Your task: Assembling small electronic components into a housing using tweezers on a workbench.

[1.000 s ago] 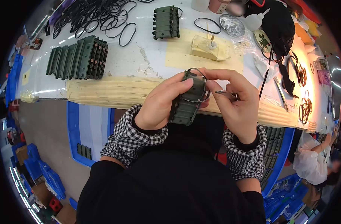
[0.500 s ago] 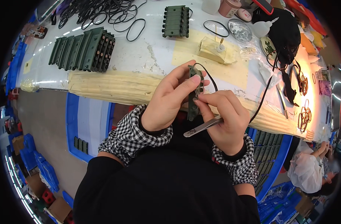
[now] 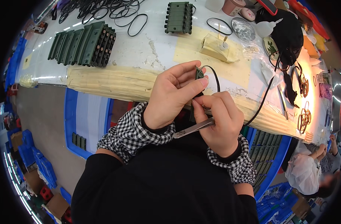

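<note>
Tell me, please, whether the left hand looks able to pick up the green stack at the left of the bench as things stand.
Probably not without first letting go: the left hand holds a small green part, though nothing visible stands between it and the green stack.

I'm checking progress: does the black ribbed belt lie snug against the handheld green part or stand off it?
Standing off, where visible: the black ribbed belt bows out right of the green part.

From the head of the person (image 3: 159,183), the fisheye camera is looking steeply down at close range, facing across the white surface (image 3: 131,52) and reaching past its near-left corner to the floor (image 3: 43,108).
</note>
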Available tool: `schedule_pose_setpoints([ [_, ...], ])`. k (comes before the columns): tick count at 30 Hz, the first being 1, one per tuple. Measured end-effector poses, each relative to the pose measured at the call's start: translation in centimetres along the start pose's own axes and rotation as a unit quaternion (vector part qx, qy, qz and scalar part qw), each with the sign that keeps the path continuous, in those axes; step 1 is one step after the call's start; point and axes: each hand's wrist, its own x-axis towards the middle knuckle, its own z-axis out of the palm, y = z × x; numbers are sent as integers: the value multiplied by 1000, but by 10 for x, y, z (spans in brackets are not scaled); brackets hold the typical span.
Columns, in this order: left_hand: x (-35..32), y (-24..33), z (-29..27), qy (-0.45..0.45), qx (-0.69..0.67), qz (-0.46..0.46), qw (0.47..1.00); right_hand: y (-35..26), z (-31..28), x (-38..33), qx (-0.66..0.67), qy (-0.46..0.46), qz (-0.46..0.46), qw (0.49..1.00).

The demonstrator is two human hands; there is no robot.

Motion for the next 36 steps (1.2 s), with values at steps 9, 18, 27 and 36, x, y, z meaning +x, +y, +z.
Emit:
schedule_pose_setpoints([
  [9, 1, 4, -1, -19, 6, -12, 1000, 4, -3, -4, -75, -18, -84, 993],
  [18, 3, 13, -12, -168, 85, -63, 980, 5, -27, 21, 83, 21, 115, 990],
  [27, 4, 15, -10, -212, 43, -80, 973, 28, -29, 18, 172, -37, 141, 974],
  [36, 2, 14, -11, -232, 58, -65, 969, 24, -30, 19, 165, -39, 93, 981],
])
